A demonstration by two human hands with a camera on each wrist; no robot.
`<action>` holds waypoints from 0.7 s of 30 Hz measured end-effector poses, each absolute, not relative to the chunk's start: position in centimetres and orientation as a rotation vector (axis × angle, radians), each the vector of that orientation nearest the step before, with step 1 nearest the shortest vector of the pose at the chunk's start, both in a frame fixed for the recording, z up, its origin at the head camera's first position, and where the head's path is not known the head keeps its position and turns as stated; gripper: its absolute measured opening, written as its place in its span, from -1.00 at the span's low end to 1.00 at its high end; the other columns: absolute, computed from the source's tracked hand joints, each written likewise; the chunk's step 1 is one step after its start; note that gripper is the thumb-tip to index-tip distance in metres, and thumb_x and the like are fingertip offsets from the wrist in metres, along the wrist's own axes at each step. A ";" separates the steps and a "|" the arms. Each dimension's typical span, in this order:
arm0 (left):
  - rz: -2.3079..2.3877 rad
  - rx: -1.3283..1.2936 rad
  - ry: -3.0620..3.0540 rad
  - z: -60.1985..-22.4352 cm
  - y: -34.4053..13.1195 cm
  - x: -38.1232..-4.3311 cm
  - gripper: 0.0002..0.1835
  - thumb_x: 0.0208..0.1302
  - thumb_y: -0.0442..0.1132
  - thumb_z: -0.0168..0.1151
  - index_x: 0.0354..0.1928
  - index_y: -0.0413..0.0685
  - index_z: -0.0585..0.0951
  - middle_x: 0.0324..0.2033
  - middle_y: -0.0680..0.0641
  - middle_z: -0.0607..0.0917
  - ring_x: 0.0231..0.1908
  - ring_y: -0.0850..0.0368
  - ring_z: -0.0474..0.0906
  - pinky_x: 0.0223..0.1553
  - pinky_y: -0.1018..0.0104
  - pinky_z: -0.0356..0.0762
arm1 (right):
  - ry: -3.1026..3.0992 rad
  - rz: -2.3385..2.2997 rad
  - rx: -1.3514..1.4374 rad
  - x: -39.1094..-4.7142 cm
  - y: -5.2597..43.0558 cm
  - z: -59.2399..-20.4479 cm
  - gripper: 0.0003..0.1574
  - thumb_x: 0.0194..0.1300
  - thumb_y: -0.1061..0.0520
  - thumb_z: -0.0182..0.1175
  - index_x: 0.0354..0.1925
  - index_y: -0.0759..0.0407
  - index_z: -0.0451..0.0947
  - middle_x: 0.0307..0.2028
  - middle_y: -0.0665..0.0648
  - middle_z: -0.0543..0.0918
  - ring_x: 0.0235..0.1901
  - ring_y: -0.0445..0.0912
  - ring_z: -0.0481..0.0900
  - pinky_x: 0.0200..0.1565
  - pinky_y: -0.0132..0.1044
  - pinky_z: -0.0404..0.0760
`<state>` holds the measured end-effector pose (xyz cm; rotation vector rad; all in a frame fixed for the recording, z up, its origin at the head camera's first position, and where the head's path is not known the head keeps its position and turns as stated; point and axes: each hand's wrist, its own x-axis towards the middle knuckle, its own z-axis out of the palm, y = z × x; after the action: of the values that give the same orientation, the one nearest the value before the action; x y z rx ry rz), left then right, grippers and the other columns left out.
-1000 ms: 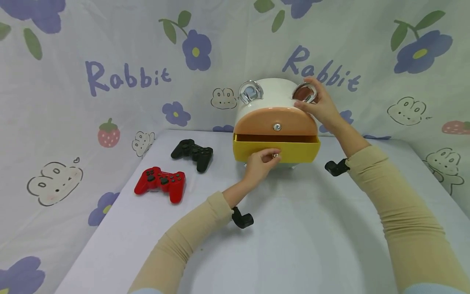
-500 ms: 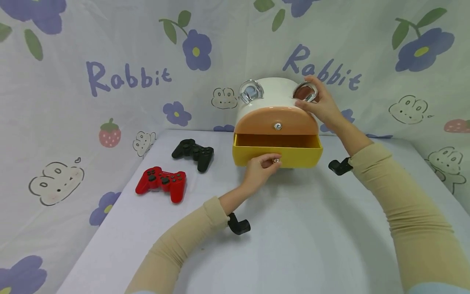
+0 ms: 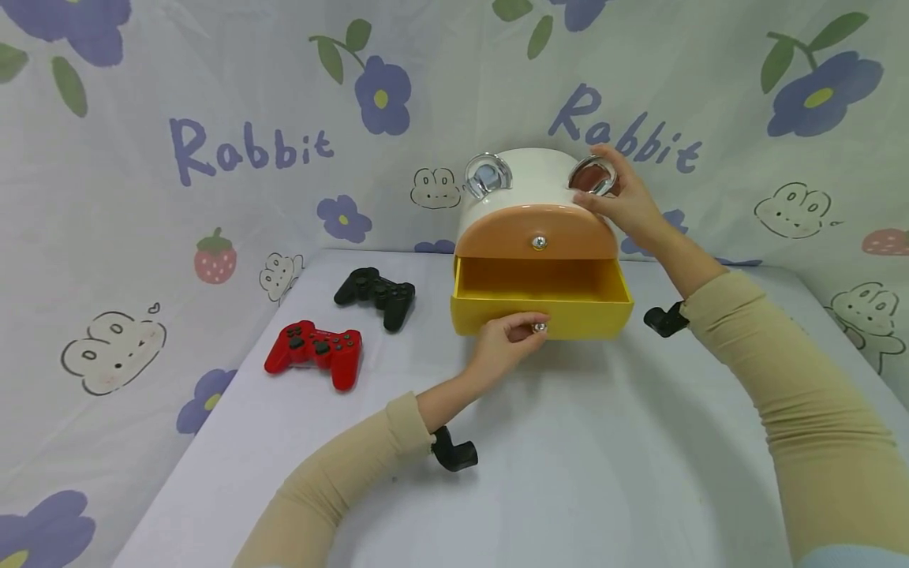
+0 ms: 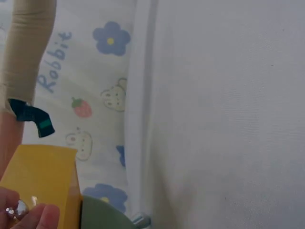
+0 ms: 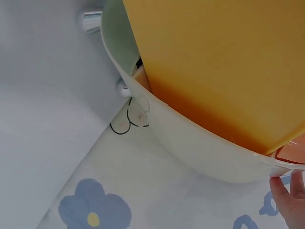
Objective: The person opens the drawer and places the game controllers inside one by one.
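A white rounded drawer box [image 3: 537,175] stands at the back of the table, with an orange upper drawer front [image 3: 497,237] and a silver knob. Its yellow lower drawer [image 3: 589,317] is pulled out and looks bare inside. My left hand [image 3: 497,347] pinches the silver knob [image 3: 540,327] of that yellow drawer between thumb and fingers; the left wrist view shows this knob [image 4: 18,210] close up. Up at the box's right top, my right hand [image 3: 625,197] grips a round chrome-rimmed ring [image 3: 592,175], thumb in front. A matching chrome ring [image 3: 488,175] sits at the left top.
Left of the box lie a black game controller [image 3: 376,296] and, nearer, a red game controller [image 3: 315,353]. A white cloth covers the table [image 3: 604,457]. Behind it hangs a printed fabric backdrop [image 3: 248,71]. Small chrome feet [image 5: 91,21] hold the box up.
The yellow drawer has slid farther out toward me, with my left hand drawing back and down on its knob. My right hand keeps its grip on the chrome ring.
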<state>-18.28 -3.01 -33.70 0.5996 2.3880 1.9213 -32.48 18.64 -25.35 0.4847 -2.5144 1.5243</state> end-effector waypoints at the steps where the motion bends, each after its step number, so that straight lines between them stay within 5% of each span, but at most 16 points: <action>1: 1.923 0.601 2.381 -33.7 -3.0 -18.2 -0.74 0.17 -0.41 0.20 -0.09 -0.35 0.60 -0.27 -0.29 0.66 -0.42 0.31 0.51 -0.36 0.58 0.48 | -2.516 1.525 0.482 -32.5 18.6 -25.3 -0.07 0.15 0.02 0.24 0.38 -0.15 0.00 0.29 0.09 0.14 -0.35 -0.14 0.24 -0.23 -0.54 0.42; 21: 1.925 0.610 2.331 -34.2 -3.2 -17.4 -0.73 0.19 -0.40 0.18 -0.06 -0.33 0.59 -0.29 -0.30 0.65 -0.44 0.31 0.49 -0.37 0.59 0.46 | -2.529 1.502 0.470 -32.5 18.6 -25.3 -0.05 0.15 0.05 0.25 0.39 -0.10 -0.03 0.28 0.12 0.15 -0.38 -0.13 0.22 -0.31 -0.55 0.41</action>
<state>-17.41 -3.22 -34.15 0.6102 2.3311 1.9253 -32.50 18.64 -25.32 0.4698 -2.5293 1.5017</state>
